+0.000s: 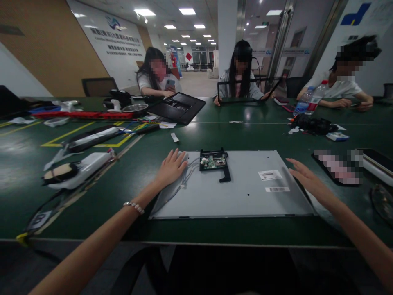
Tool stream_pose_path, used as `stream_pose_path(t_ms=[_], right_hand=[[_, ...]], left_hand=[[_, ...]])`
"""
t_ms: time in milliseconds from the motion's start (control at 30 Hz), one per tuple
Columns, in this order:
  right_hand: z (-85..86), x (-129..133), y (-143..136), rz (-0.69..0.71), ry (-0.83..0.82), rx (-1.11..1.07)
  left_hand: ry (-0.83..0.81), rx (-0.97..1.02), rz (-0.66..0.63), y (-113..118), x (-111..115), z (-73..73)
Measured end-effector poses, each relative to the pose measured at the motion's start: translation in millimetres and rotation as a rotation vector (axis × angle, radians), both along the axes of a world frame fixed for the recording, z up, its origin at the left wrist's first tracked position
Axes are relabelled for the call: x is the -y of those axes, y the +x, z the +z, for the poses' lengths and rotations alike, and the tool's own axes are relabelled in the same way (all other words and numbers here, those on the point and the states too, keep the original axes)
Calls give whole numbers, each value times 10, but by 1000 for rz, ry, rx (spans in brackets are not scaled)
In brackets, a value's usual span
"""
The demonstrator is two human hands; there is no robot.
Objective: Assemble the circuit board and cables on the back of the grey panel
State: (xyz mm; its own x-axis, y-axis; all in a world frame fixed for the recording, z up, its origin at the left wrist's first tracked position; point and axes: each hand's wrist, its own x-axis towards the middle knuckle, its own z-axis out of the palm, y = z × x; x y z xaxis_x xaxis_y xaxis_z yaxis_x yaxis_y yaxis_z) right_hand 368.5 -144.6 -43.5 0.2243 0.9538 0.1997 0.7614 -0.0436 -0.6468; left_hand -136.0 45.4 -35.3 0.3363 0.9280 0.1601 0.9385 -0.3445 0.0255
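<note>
Grey panel [239,203] lies flat, circuit board [214,161] up, likely for access, flanked by spread left hand [172,167] and loosely spread right hand [310,182].

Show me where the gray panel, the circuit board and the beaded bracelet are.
Gray panel [224,201]: head view, on its bare lower middle.
Circuit board [211,163]: head view, on the middle of its green face.
Beaded bracelet [135,206]: head view, on its beads, mid-strand.
</note>
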Motion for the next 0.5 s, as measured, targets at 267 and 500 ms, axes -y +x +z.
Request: stream_pose_path(t_ms=[267,500], right_hand=[[-302,43,-8,161,60,349],[-284,80,-95,161,17,461]], left_hand=[[151,95,38,175,-352,167],[127,17,80,5,-1176,361]])
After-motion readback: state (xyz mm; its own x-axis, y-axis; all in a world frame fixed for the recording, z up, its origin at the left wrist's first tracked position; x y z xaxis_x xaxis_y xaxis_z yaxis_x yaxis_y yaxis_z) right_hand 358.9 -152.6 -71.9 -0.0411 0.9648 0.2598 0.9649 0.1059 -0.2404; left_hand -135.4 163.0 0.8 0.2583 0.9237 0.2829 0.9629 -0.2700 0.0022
